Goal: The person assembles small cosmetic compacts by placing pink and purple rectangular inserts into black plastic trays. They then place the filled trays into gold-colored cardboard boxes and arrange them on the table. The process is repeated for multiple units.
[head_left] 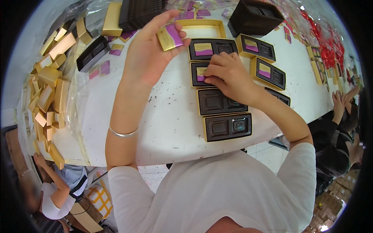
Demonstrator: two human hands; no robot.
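My left hand (144, 58) is raised over the table, fingers closed round a gold-and-purple wrapped chocolate (169, 38). My right hand (235, 77) reaches into the second box (193, 80) of a column of gold boxes with dark brown plastic trays. Its fingertips pinch at a similar wrapped chocolate (200, 72) in the left compartment, partly hidden by the fingers. The top box (213, 48) has a wrapped chocolate on its left side. Below my right hand, two boxes (222, 101) (228, 127) show bare trays.
Further right, two boxes (256, 47) (270, 72) hold chocolates. Stacked brown trays (254, 17) stand at the back, near a gold frame-like box part (204, 28). Gold boxes (48, 95) pile up along the left. Other people (54, 194) (336, 136) are at both sides.
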